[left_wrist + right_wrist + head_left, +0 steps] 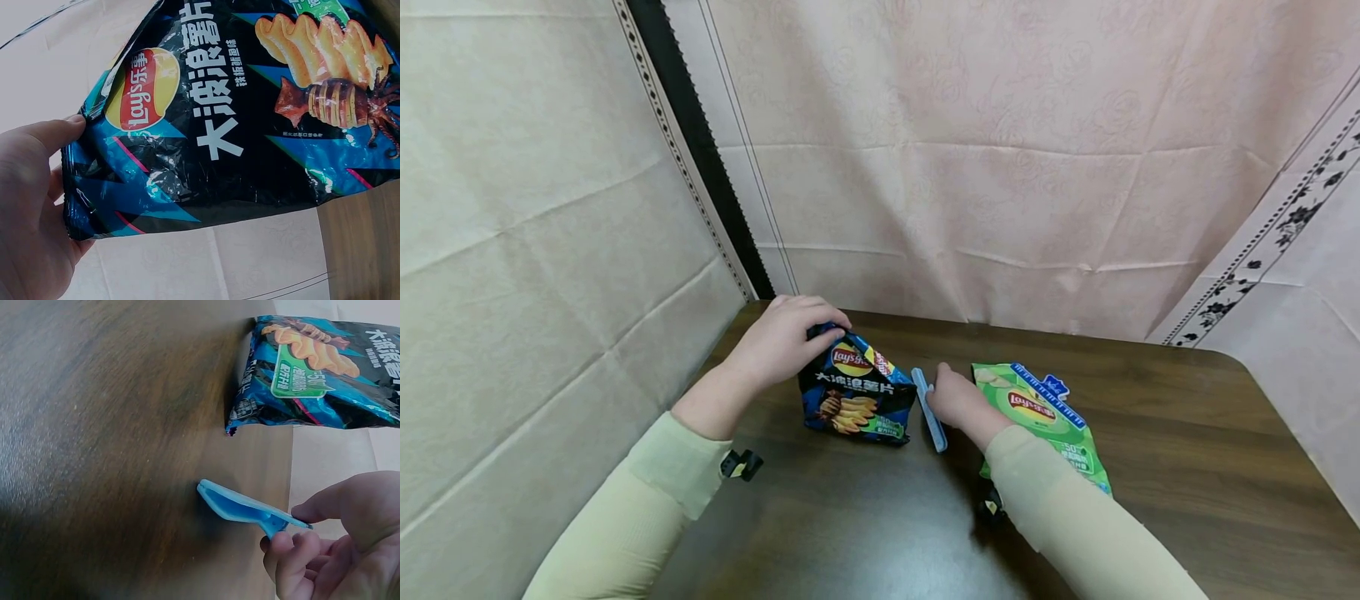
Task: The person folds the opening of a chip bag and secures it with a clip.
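My left hand (790, 337) grips the top corner of a black and blue Lay's potato chip bag (857, 408), thumb on the near side. In the left wrist view the chip bag (212, 125) shows its printed front, and its top edge is pinched between the thumb and fingers of the left hand (31, 200). Just right of that bag, my right hand (958, 398) pinches one end of a light blue bag clip (929, 410). The right wrist view shows the clip (240, 506) with its two arms spread apart at the end held by the right hand (344, 544).
A green Lay's chip bag (1037, 417) lies on the brown wooden table (1187, 467), partly behind the right forearm. A dark blue strip (1048, 394) with a decorative end crosses its top. Light patterned cloth (1000, 167) hangs behind the table and at both sides.
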Demonstrator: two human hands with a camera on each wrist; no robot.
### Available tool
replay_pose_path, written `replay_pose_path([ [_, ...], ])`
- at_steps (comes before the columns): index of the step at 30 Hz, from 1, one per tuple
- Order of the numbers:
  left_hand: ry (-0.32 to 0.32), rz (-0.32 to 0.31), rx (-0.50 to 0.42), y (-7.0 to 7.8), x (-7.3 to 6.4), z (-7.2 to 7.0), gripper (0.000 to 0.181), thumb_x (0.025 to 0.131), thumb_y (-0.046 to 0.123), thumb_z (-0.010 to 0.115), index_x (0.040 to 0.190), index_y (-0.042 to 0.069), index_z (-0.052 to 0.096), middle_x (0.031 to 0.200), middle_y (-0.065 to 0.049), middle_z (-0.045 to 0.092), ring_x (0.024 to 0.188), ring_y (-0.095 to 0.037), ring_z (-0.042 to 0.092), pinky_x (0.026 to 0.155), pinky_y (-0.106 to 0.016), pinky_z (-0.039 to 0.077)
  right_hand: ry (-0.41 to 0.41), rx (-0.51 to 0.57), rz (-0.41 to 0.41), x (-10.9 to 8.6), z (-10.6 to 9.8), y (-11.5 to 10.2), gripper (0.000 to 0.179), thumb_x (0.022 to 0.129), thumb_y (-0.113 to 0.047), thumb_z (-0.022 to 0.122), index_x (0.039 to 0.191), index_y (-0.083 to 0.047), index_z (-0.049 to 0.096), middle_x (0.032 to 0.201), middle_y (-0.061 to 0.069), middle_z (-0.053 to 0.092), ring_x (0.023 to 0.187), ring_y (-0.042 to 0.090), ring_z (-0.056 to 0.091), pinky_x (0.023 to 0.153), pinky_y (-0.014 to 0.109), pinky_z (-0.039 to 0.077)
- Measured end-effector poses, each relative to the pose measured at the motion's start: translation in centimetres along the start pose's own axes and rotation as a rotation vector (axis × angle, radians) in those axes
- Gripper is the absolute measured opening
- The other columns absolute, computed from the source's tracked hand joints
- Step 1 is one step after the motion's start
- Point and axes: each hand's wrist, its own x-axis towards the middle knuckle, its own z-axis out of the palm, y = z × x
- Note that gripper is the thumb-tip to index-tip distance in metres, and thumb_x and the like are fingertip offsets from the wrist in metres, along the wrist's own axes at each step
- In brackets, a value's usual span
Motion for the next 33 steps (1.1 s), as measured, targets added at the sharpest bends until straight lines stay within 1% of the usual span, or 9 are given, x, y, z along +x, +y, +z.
replay_pose_path([
  [3, 0.008, 0.011, 0.003, 0.0, 0.0, 0.0, 0.017, 0.099, 0.028, 0.063, 0.113, 0.024, 0.072, 0.115, 0.005, 0.067, 0.111, -0.018, 0.058, 0.105, -0.046, 0.032, -0.007, 0.078, 0.030, -0.1, -0.2, -0.1, 0.052, 0.101, -0.024, 0.056, 0.144, -0.003, 0.036, 0.120, 0.017, 0.058, 0.077, 0.023, 0.062, 0.061, 0.033, 0.055],
  [5, 0.013, 0.016, 0.004, -0.1, -0.1, 0.0, 0.017, 0.099, 0.028, 0.062, 0.113, 0.024, 0.071, 0.115, 0.005, 0.067, 0.111, -0.018, 0.058, 0.105, -0.047, 0.033, -0.008, 0.118, 0.039, -0.2, -0.3, -0.1, 0.053, 0.101, -0.023, 0.055, 0.146, -0.003, 0.035, 0.123, 0.019, 0.057, 0.074, 0.023, 0.062, 0.056, 0.032, 0.054],
  [7, 0.015, 0.017, 0.005, -0.1, -0.1, 0.0, 0.018, 0.100, 0.027, 0.061, 0.114, 0.024, 0.071, 0.115, 0.005, 0.067, 0.111, -0.018, 0.058, 0.105, -0.047, 0.033, -0.004, 0.148, 0.039, -0.3, -0.4, -0.1, 0.053, 0.103, -0.022, 0.052, 0.149, -0.003, 0.035, 0.127, 0.019, 0.055, 0.073, 0.022, 0.063, 0.055, 0.031, 0.054],
  [9, 0.013, 0.009, 0.005, -0.1, -0.2, 0.0, 0.018, 0.100, 0.027, 0.061, 0.115, 0.024, 0.071, 0.115, 0.005, 0.066, 0.112, -0.019, 0.058, 0.106, -0.048, 0.033, 0.002, 0.169, 0.029, -0.4, -0.6, 0.0, 0.052, 0.103, -0.022, 0.052, 0.149, -0.002, 0.035, 0.129, 0.021, 0.054, 0.073, 0.022, 0.063, 0.056, 0.030, 0.054],
  [12, 0.006, -0.004, 0.005, -0.1, -0.2, 0.0, 0.018, 0.100, 0.028, 0.060, 0.115, 0.024, 0.071, 0.117, 0.004, 0.066, 0.114, -0.019, 0.057, 0.107, -0.048, 0.032, 0.011, 0.204, 0.016, -0.6, -0.9, 0.0, 0.051, 0.104, -0.023, 0.051, 0.148, -0.001, 0.038, 0.127, 0.022, 0.054, 0.073, 0.022, 0.064, 0.056, 0.029, 0.055],
  [20, -0.007, -0.036, -0.012, -0.1, -0.2, 0.0, 0.019, 0.100, 0.031, 0.061, 0.114, 0.021, 0.070, 0.119, 0.002, 0.067, 0.118, -0.021, 0.056, 0.111, -0.047, 0.028, 0.078, 0.353, 0.007, -1.7, -1.3, 0.0, 0.044, 0.101, -0.024, 0.059, 0.137, -0.001, 0.049, 0.117, 0.020, 0.057, 0.082, 0.025, 0.063, 0.060, 0.029, 0.057],
  [25, -0.007, -0.028, -0.013, -0.1, -0.3, -0.1, 0.019, 0.099, 0.031, 0.062, 0.113, 0.021, 0.071, 0.117, 0.003, 0.067, 0.115, -0.021, 0.058, 0.110, -0.046, 0.029, 0.101, 0.446, -0.020, -2.6, -1.4, -0.1, 0.038, 0.100, -0.023, 0.061, 0.130, -0.002, 0.051, 0.112, 0.021, 0.058, 0.081, 0.025, 0.064, 0.059, 0.029, 0.057],
  [29, -0.002, -0.015, -0.013, -0.2, -0.3, -0.1, 0.019, 0.099, 0.031, 0.062, 0.113, 0.023, 0.072, 0.116, 0.004, 0.068, 0.115, -0.020, 0.058, 0.109, -0.047, 0.029, 0.132, 0.479, -0.039, -3.0, -1.4, -0.2, 0.036, 0.101, -0.023, 0.060, 0.128, -0.002, 0.051, 0.113, 0.021, 0.057, 0.080, 0.025, 0.064, 0.059, 0.030, 0.057],
  [33, 0.002, -0.009, -0.010, -0.2, -0.3, -0.1, 0.019, 0.099, 0.031, 0.062, 0.112, 0.023, 0.072, 0.116, 0.004, 0.068, 0.115, -0.020, 0.058, 0.109, -0.047, 0.029, 0.158, 0.507, -0.049, -3.1, -1.4, -0.1, 0.035, 0.100, -0.024, 0.061, 0.127, -0.003, 0.053, 0.111, 0.019, 0.058, 0.083, 0.026, 0.062, 0.064, 0.033, 0.058],
])
